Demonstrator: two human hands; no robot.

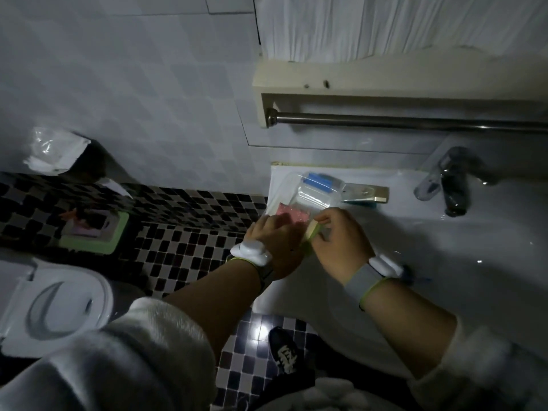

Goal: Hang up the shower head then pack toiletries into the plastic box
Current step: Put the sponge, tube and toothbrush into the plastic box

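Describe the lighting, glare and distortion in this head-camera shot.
Head view: dim overall, corners darkest; a bright glare patch on the floor tiles; wide-angle bending curves the towel bar and wall; the clear plastic box and both hands, left hand and right hand, look soft; the tap is smeared.

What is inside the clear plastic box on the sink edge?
Inside the clear plastic box a pink item and a blue item show. The left hand and right hand cover its near end.

Both hands at clear plastic box (pixel 308 197) on sink ledge (pixel 385 226); right hand (pixel 338 235) pinching pale-green item (pixel 311 232); left hand (pixel 272 232) beside.
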